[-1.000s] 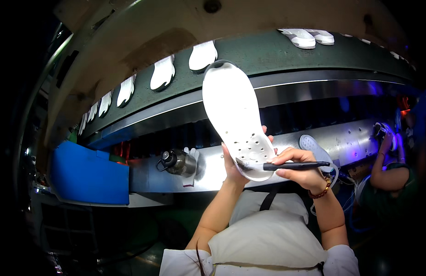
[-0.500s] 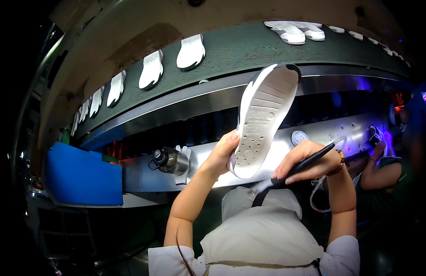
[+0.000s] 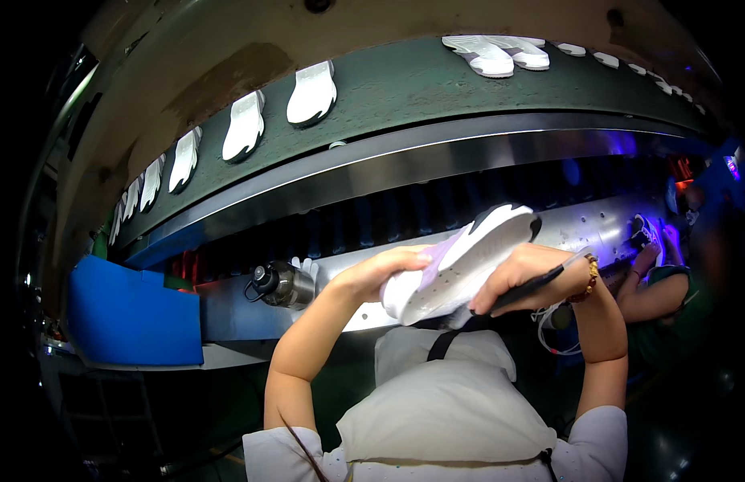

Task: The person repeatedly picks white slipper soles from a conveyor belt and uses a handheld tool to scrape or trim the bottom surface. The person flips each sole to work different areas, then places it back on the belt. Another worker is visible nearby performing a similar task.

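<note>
A white shoe sole (image 3: 489,261) with lilac and black patches hangs tilted over the steel bench. My left hand (image 3: 380,271) is closed around its near left end, thumb on the lilac side wall. My right hand (image 3: 521,275) grips a black-handled brush (image 3: 532,292) with pale bristles. The bristle end is beside the sole's lower edge; whether they touch I cannot tell. My right fingers and the sole hide part of the bench behind them.
Several white soles (image 3: 312,95) and a pair (image 3: 489,58) lie on the green conveyor belt (image 3: 388,96). A dark bottle (image 3: 288,286) stands on the steel bench (image 3: 240,317), near a blue box (image 3: 135,309). At right, another person's hand (image 3: 647,255) is beside a dark shoe.
My left hand has lowered and tipped the sole from nearly upright to a slant, turning its lilac side into view. The brush stays in my right hand. The view has shifted slightly.
</note>
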A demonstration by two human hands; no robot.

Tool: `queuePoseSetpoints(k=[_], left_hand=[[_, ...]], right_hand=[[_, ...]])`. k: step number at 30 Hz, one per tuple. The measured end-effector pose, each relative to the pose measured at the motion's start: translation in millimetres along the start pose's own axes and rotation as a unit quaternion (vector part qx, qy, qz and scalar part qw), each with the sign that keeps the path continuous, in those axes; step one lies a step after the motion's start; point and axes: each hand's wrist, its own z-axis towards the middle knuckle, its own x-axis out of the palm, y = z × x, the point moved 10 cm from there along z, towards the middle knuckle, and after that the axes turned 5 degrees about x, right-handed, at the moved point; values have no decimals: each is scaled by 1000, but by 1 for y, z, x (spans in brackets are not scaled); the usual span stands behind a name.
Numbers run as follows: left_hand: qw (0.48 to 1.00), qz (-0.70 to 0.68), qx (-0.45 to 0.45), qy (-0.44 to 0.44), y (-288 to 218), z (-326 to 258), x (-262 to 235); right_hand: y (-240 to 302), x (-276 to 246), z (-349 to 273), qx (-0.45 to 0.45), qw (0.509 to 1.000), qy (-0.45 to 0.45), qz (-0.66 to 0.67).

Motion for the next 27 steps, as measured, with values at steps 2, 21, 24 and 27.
queuePoseSetpoints(k=[2,21,24,27], left_hand=[[999,-38,-28,-13,8,-7,-11],[938,-288,98,165,-18,-21,-13],[888,-354,293,4,-3,8,-42],[902,-336,267,-39,13,32,-26]], right_hand=[[12,-14,-8,-58,996,-49,55],[39,-22,-54,-123,940,-317,29],[20,-33,-48,-76,913,-399,38],[-30,-28,-27,-13,909,-401,113]])
